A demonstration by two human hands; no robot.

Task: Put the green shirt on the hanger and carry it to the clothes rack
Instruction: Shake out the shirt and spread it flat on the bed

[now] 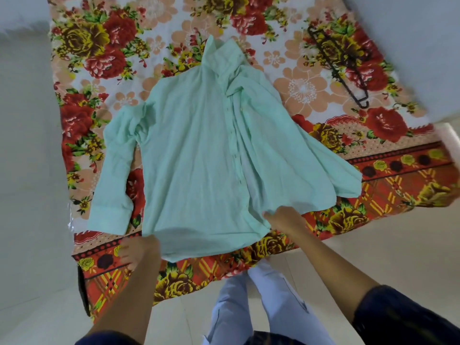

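I see the green shirt (199,150) lying flat on the bed (323,78), which has a flowery sheet on it. The collar points away from me and the hem is near me. One sleeve lies along the left side, the other spreads out to the right.

My left hand (138,252) pinches the hem at the left corner. My right hand (283,219) pinches the hem at the right side, and lifts the cloth a little there.

The black hanger (341,70) lies on the bed, far off to the right of the shirt, not touching it. Nothing lies between the two.

Below my hands I see my light trousers (261,307) and the pale floor (29,170).
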